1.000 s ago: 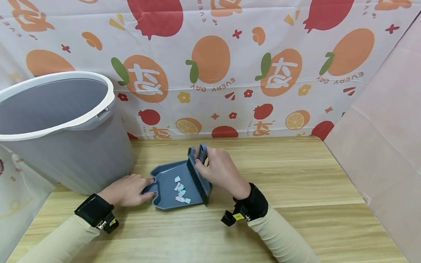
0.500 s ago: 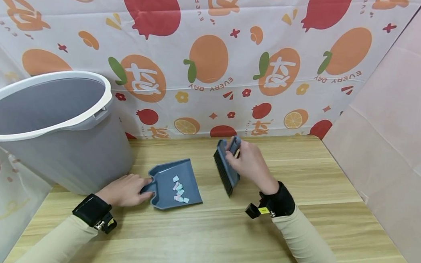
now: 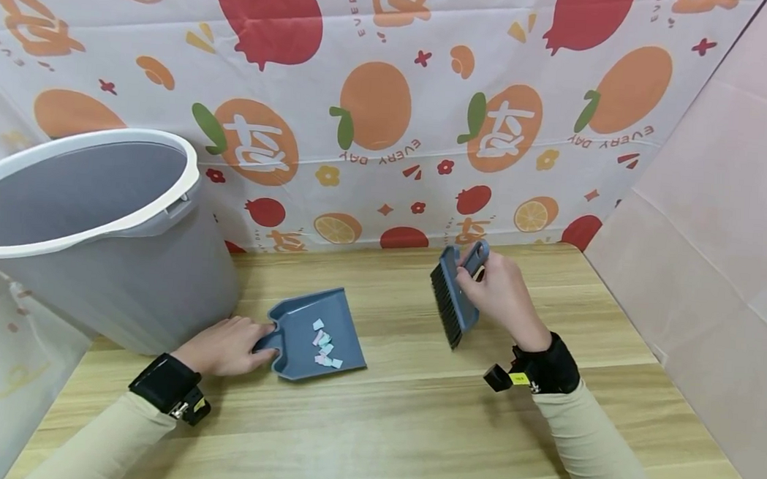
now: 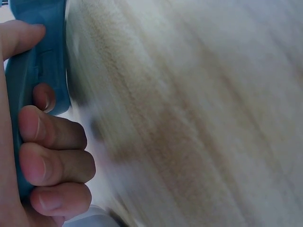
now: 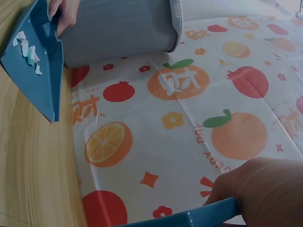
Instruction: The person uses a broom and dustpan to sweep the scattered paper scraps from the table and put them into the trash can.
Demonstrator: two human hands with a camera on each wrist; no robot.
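A blue-grey dustpan [image 3: 298, 340] lies on the table with several small pale paper scraps [image 3: 325, 348] in its pan. My left hand [image 3: 227, 346] grips its handle; in the left wrist view the fingers [image 4: 57, 165] curl round the handle [image 4: 28, 94]. To the right, my right hand [image 3: 502, 294] holds a small blue-grey hand brush [image 3: 462, 292] by its handle, apart from the dustpan. Its dark bristles face left and down. Only a blue edge of the brush [image 5: 203, 215] shows in the right wrist view, beside part of the hand.
A large grey bucket [image 3: 177, 278] with a white rim stands at the left, close behind the left hand. Behind the wooden table [image 3: 371, 436] hangs a fruit-printed cloth [image 3: 373, 187]. A pale wall [image 3: 720, 238] bounds the right side.
My right hand has lifted the brush off the dustpan and carried it to the right. The left hand and dustpan have stayed in place, with the scraps still in the pan.
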